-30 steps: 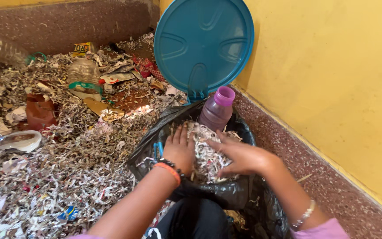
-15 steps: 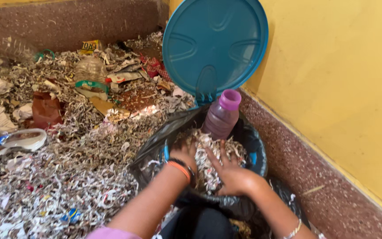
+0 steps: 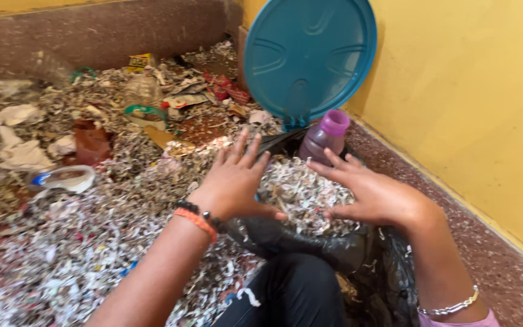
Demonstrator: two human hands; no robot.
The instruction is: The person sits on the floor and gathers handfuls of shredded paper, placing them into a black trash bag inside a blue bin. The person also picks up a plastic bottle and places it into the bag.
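Fingers: our left hand (image 3: 235, 181) and right hand (image 3: 373, 194) splayed, pressing shredded paper (image 3: 301, 188) | Risk: purple bottle (image 3: 323, 138) just beyond may topple; shreds may spill over black bag (image 3: 310, 245).

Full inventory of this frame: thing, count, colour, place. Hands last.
shredded paper: one heap, whitish, in the bin bag
bin bag: 1, black, centre bottom
lid: 1, teal, propped against the wall
bottle: 1, purple, standing beyond the heap
litter: scattered, mixed colours, floor left
wall: yellow, right
left hand: open, flat at the heap's left edge
right hand: open, flat on the heap's right side
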